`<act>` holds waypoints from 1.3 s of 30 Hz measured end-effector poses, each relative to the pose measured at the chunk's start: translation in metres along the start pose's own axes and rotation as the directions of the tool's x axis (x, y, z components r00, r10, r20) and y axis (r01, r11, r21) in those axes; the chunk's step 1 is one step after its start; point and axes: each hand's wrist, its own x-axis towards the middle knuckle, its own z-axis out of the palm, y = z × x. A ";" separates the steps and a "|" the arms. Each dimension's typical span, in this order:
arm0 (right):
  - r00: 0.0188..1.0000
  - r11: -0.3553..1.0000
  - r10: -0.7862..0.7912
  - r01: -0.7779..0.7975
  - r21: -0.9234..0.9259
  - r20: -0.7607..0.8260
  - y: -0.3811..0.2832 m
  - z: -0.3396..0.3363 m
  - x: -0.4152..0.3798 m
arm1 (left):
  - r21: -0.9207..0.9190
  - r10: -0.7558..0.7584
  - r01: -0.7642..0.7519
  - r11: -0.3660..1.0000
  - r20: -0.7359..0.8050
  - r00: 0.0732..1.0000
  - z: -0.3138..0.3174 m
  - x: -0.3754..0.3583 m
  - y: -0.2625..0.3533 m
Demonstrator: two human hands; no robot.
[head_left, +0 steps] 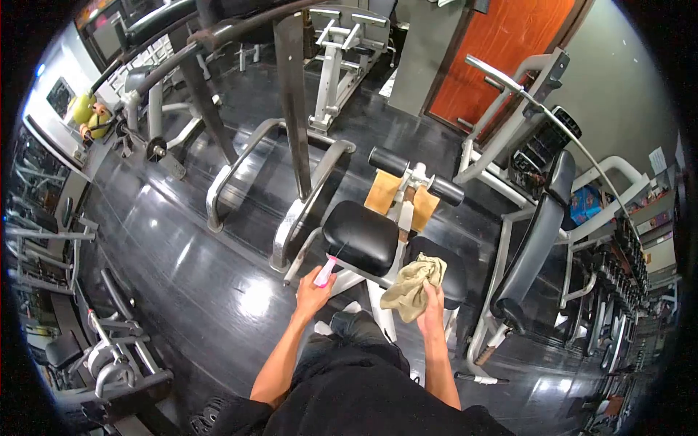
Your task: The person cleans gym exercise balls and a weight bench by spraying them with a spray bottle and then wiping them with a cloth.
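My left hand [313, 292] is closed around a small pink spray bottle [326, 272], held just in front of a black padded seat [360, 236]. Most of the bottle's body is hidden by my fingers. In my right hand [433, 309] hangs a crumpled olive-beige cloth [416, 285], bunched up and gripped at its right side. The cloth partly covers a second black pad [447, 269] to the right. Beyond the seats are black foam rollers [390, 161] on a pale metal frame, with tan flaps [383, 191] beneath them.
A curved metal machine frame [291, 231] stands close on the left. To the right is a bench with a long black backrest [528, 254], and behind it a rack of dumbbells [625, 269]. An orange-red door [494, 62] is at the back. The dark floor [182, 247] is shiny.
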 end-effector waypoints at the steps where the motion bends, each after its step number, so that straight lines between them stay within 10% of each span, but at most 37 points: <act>1: 1.000 1.000 0.012 -0.011 -0.021 0.010 0.003 -0.005 -0.002 | 0.004 0.009 -0.009 1.000 -0.004 1.000 0.001 -0.002 0.006; 16: 0.983 0.992 0.122 -0.126 0.020 0.136 -0.001 0.011 0.050 | 0.082 -0.072 0.062 0.995 0.130 0.989 0.030 -0.003 0.032; 19: 0.995 0.956 -0.056 0.077 -0.283 0.084 0.015 0.019 0.085 | 0.003 -0.087 0.087 0.996 0.128 0.988 0.037 0.004 0.030; 22: 0.911 0.500 -0.313 0.399 -0.769 0.269 0.045 0.034 0.106 | -0.081 -0.075 0.082 0.993 0.085 0.994 0.036 0.006 0.027; 26: 0.665 -0.143 -0.031 0.736 -0.661 0.747 0.083 0.048 0.116 | -0.140 -0.202 0.199 0.970 -0.004 0.979 0.034 -0.001 0.015; 39: 0.836 0.034 -0.180 0.532 -0.846 0.518 0.118 0.075 0.209 | -0.190 -0.335 0.313 0.930 -0.096 0.937 0.027 -0.012 0.017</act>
